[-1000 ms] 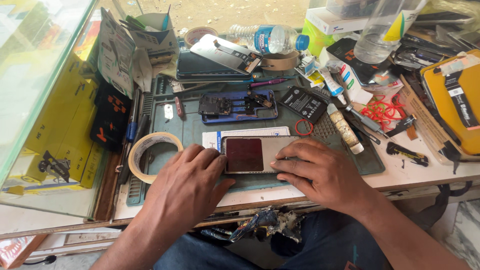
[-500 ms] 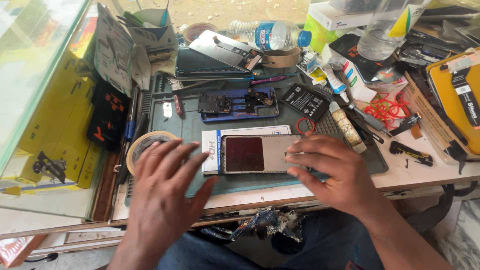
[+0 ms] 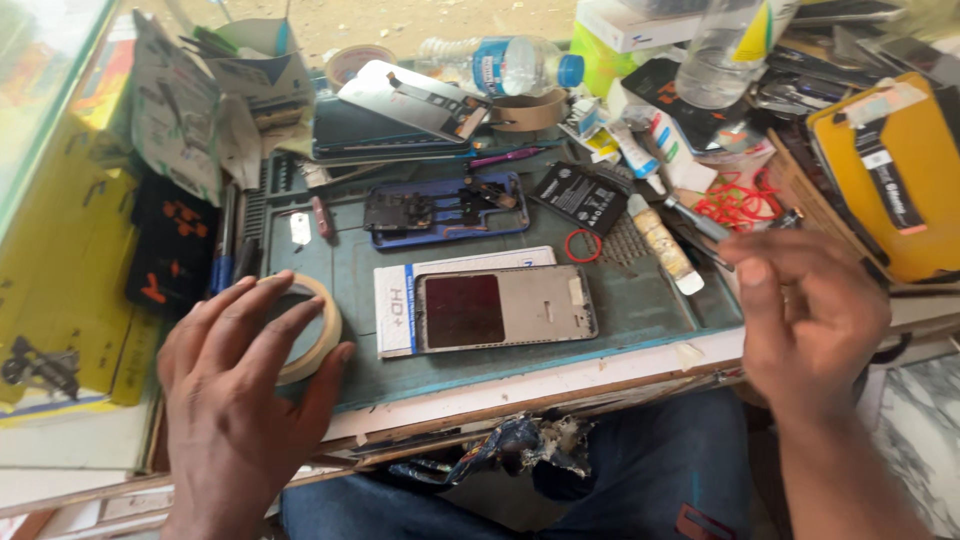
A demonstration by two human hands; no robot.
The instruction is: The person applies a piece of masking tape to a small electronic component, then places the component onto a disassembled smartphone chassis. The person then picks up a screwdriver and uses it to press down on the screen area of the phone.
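The phone frame (image 3: 505, 310), a silvery mid-frame with a dark red panel in its left half, lies flat on a white box (image 3: 400, 292) with a blue stripe, near the middle of the green work mat (image 3: 640, 300), and neither hand touches it. The left hand (image 3: 245, 400) hovers spread and empty over the near left corner of the mat, its fingers above a roll of masking tape (image 3: 310, 325) without clearly gripping it. The right hand (image 3: 805, 315) is lifted off the surface at the near right, fingers loosely curled; it looks empty, though whether something small sits between thumb and fingers I cannot tell. As a judgement, the work is partway through: the frame looks stripped and laid out ready, while a blue phone body (image 3: 445, 208) with exposed boards lies open farther back on the mat, and a black battery (image 3: 580, 195) rests apart to its right, so reassembly seems largely left to do. The worktop (image 3: 560, 385) is a worn wooden bench with a pale near edge, heavily cluttered: a water bottle (image 3: 500, 65) on its side at the far edge, a tube of glue (image 3: 658, 235), red wire loops (image 3: 735, 205), a yellow case (image 3: 900, 170) at the far right, and yellow cartons (image 3: 60, 270) on the left beside a glass pane. Sandy ground shows beyond the far side.
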